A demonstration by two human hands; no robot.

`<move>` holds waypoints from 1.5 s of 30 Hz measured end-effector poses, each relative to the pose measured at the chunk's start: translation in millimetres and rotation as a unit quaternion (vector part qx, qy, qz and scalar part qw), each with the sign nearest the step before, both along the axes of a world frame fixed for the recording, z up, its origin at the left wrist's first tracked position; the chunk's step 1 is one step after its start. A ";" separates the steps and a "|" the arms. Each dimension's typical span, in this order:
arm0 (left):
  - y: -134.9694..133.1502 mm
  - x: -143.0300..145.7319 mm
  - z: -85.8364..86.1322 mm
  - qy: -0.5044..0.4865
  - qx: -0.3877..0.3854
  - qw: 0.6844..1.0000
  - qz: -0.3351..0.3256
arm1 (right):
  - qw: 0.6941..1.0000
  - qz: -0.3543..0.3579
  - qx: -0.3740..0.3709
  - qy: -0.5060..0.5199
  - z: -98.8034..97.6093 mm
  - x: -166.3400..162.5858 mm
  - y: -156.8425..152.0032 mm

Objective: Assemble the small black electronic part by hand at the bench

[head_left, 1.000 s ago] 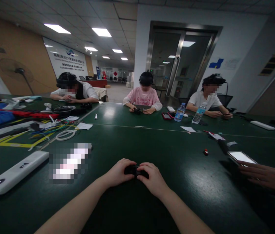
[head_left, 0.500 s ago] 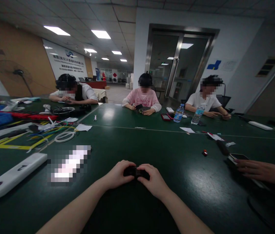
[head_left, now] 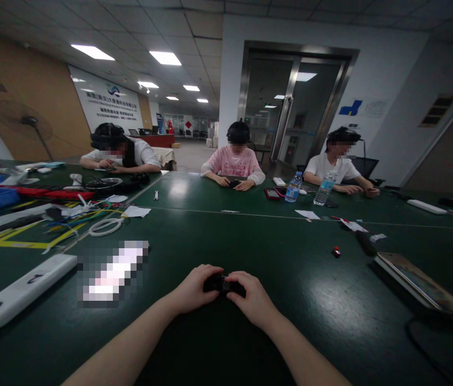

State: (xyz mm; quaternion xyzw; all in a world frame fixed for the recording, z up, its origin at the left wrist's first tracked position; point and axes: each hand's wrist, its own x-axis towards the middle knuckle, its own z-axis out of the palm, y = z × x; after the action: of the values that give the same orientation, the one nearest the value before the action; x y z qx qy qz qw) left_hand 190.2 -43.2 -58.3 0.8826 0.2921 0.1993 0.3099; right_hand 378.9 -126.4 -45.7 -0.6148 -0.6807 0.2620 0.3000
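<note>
A small black object [head_left: 225, 284] lies low over the dark green table, its exact kind too dark to make out. My left hand [head_left: 198, 287] grips its left end, thumb and fingers curled round it. The right end sits in the curled fingers of my right hand [head_left: 252, 292]. Between my fingertips only the middle part shows, with a small lighter detail on top; my fingers cover the ends.
Left of my arms are a white power bank-like bar [head_left: 25, 289] and a blurred-out bright slab [head_left: 117, 271]. A phone [head_left: 419, 281] lies at right, with a small red-and-black item [head_left: 336, 251] beyond. Water bottles [head_left: 294, 187] stand farther off; three people sit opposite.
A co-worker's hand at right has drawn away from the phone, uncovering it. The person in pink has lowered a dark item. My hands hold nearly the same position.
</note>
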 end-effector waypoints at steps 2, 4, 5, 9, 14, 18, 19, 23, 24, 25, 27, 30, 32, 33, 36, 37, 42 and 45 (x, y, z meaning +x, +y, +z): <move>0.6 -0.1 -0.4 0.002 0.001 1.000 -0.002 | 1.000 0.001 0.000 0.002 -0.4 -0.1 0.3; 1.0 -0.2 -0.5 0.007 0.002 1.000 -0.006 | 1.000 0.001 -0.003 0.003 -1.1 -0.2 0.7; 1.0 -0.2 -0.3 0.009 0.002 1.000 -0.007 | 1.000 0.000 -0.003 0.002 -1.4 -0.2 1.0; 0.2 0.4 0.7 0.011 0.008 1.000 -0.008 | 1.000 -0.001 0.005 -0.003 -2.2 -0.1 1.7; -0.6 0.7 1.5 0.008 0.009 1.000 -0.008 | 1.000 -0.004 0.010 -0.009 -2.6 -0.5 2.1; -0.7 0.1 2.1 0.014 -0.001 1.000 -0.006 | 1.000 -0.011 0.008 -0.021 -1.5 -1.9 2.1; -0.7 0.2 2.1 0.015 -0.002 1.000 -0.006 | 1.000 -0.011 0.007 -0.022 -1.0 -2.4 2.1; -0.5 0.7 1.6 0.011 -0.004 1.000 -0.008 | 1.000 -0.015 0.009 -0.026 1.1 -4.0 1.4; -0.5 0.7 1.5 0.009 -0.006 1.000 -0.007 | 1.000 -0.015 0.010 -0.026 1.5 -4.2 1.2; -0.6 0.8 1.5 0.008 -0.009 1.000 -0.005 | 1.000 -0.014 0.010 -0.026 1.7 -4.3 1.0; -0.9 0.7 1.9 0.007 -0.013 1.000 -0.003 | 1.000 -0.012 0.004 -0.025 2.1 -4.1 0.8; -1.5 0.5 3.2 0.010 -0.018 1.000 -0.004 | 1.000 -0.013 -0.005 -0.028 2.5 -3.7 0.7; -1.7 0.4 3.4 0.012 -0.022 1.000 -0.004 | 0.999 -0.013 -0.006 -0.030 2.5 -3.5 0.6; -1.7 0.4 3.3 0.011 -0.021 1.000 -0.002 | 0.999 -0.013 -0.005 -0.031 2.5 -3.6 0.5; -1.7 0.8 2.9 0.006 -0.012 1.000 -0.002 | 0.999 -0.015 -0.004 -0.030 2.3 -3.9 0.2; -1.9 1.0 3.0 0.005 -0.010 1.000 -0.003 | 0.999 -0.015 -0.002 -0.030 2.3 -4.0 0.1; -3.0 1.9 5.0 0.004 -0.010 1.000 -0.001 | 0.999 -0.011 0.012 -0.030 3.0 -4.8 -0.2; -2.6 1.3 4.9 0.002 -0.015 1.000 -0.004 | 0.999 -0.014 0.010 -0.029 4.4 -4.9 -0.7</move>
State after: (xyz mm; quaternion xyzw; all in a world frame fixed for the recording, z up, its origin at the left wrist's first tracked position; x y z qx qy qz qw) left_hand 191.6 -45.8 -53.3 0.8795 0.2918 0.1923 0.3231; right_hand 373.9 -127.1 -41.3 -0.6286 -0.6831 0.2332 0.2896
